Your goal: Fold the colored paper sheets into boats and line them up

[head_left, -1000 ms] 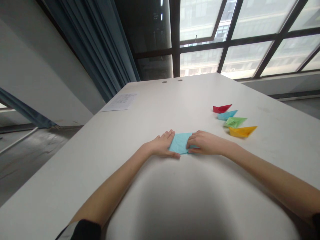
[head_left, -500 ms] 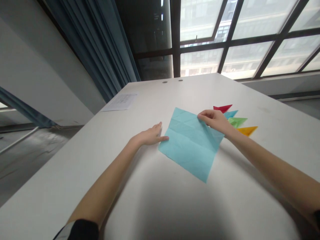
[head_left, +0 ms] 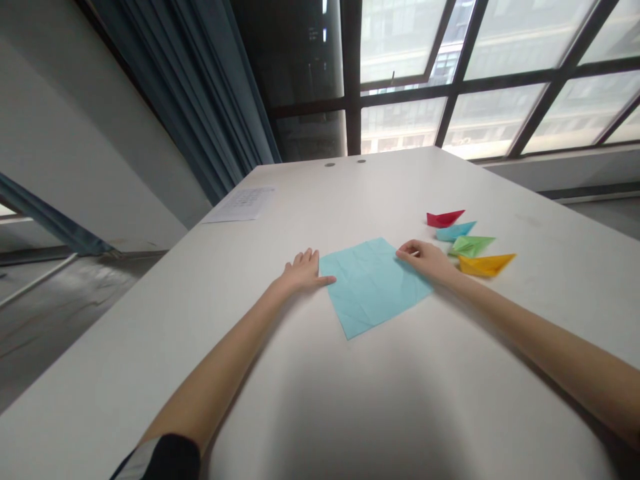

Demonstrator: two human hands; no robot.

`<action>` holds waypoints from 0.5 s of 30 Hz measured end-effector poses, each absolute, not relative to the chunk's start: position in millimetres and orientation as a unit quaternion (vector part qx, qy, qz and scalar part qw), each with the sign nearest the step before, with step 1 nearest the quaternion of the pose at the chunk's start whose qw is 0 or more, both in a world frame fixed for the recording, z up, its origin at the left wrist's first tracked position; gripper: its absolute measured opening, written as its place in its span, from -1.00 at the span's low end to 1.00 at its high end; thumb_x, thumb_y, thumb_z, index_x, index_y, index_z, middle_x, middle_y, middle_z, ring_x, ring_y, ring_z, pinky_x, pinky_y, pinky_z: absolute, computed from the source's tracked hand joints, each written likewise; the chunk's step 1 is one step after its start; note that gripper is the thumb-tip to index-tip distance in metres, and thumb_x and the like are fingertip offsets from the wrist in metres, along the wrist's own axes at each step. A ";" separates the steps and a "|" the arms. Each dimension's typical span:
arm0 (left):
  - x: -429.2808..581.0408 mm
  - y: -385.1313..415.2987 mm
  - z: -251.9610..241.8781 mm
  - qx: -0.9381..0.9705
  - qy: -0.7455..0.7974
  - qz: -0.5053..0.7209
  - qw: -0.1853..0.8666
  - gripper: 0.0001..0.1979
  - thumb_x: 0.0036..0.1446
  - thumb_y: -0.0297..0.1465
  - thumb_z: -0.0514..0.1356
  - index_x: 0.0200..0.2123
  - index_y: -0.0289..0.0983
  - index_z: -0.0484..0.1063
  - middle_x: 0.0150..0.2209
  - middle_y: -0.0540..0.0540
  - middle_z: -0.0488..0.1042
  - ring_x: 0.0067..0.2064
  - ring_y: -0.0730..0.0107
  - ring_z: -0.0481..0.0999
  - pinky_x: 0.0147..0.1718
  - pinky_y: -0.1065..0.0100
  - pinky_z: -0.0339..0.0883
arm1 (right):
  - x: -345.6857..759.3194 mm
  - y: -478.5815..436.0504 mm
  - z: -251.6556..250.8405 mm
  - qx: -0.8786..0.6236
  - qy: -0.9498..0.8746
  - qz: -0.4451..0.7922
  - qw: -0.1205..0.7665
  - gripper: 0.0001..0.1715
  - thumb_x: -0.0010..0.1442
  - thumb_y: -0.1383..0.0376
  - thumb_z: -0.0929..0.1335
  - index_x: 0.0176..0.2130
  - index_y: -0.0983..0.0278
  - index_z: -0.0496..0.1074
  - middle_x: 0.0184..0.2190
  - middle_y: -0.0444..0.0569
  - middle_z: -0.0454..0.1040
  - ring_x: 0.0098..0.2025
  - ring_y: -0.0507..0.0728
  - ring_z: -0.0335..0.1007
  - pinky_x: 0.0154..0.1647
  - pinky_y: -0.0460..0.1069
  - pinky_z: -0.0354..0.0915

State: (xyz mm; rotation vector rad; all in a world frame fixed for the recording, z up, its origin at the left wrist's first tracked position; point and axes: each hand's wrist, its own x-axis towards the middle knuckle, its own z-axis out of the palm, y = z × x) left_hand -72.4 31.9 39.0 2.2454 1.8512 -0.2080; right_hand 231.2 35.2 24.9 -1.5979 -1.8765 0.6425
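A creased light blue paper square [head_left: 373, 285] lies flat and unfolded on the white table [head_left: 350, 387]. My left hand [head_left: 303, 272] rests flat beside its left corner, fingers stretched out, thumb touching the paper's edge. My right hand [head_left: 424, 259] sits at the paper's far right corner, fingers curled and pinching that corner against the table.
Four folded paper boats stand in a row right of my right hand: red [head_left: 443, 217], blue [head_left: 454, 231], green [head_left: 471, 245], orange [head_left: 485, 264]. A printed white sheet [head_left: 240, 203] lies at the table's far left edge. Windows and a blue curtain lie beyond.
The paper was folded small under both hands, then my right hand lifted and opened it out. Now it lies flat as a full square, and my left hand has shifted left.
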 end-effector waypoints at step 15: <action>-64.2 38.7 18.7 0.733 0.667 0.089 0.096 -0.36 0.09 0.08 -0.16 0.08 -0.17 0.21 0.25 -0.19 0.00 0.27 -0.07 -0.18 0.09 -0.21 -0.19 | 243.8 21.3 7.6 -0.552 -0.816 0.025 0.171 -0.60 0.17 0.11 0.20 -0.05 0.14 0.40 -0.17 0.08 0.32 -0.15 0.25 0.26 -0.12 0.15 0.18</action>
